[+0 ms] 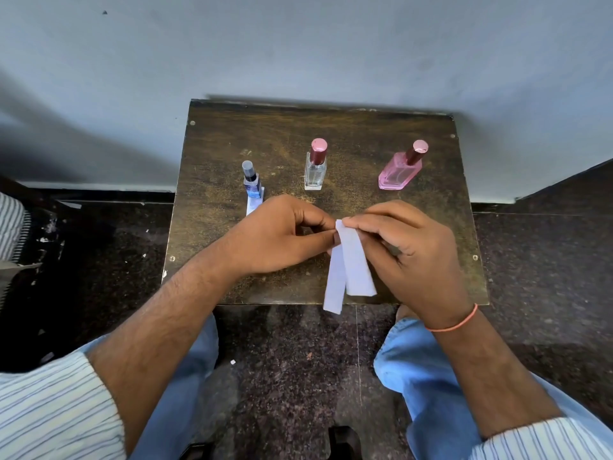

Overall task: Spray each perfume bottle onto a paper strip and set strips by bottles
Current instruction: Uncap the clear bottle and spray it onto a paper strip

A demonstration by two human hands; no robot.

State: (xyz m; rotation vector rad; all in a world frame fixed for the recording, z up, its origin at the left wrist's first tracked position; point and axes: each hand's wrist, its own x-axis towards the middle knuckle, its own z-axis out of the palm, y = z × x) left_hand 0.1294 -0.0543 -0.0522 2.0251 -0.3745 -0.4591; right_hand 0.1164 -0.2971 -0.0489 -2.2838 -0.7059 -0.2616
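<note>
Three perfume bottles stand in a row on a small dark table (431, 227): a blue bottle (251, 184) at the left, a clear bottle with a red cap (315, 166) in the middle, and a pink bottle (402, 167) at the right. One white paper strip (252, 204) lies just in front of the blue bottle. My left hand (282, 237) and my right hand (408, 247) meet over the table's front half. Both pinch the top ends of two white paper strips (348, 270), which hang down toward me and spread apart.
The table stands against a pale wall (298, 44). Dark speckled floor (292, 360) surrounds it, with my knees in blue jeans (418, 366) below the front edge. A striped object (10, 227) sits at the far left.
</note>
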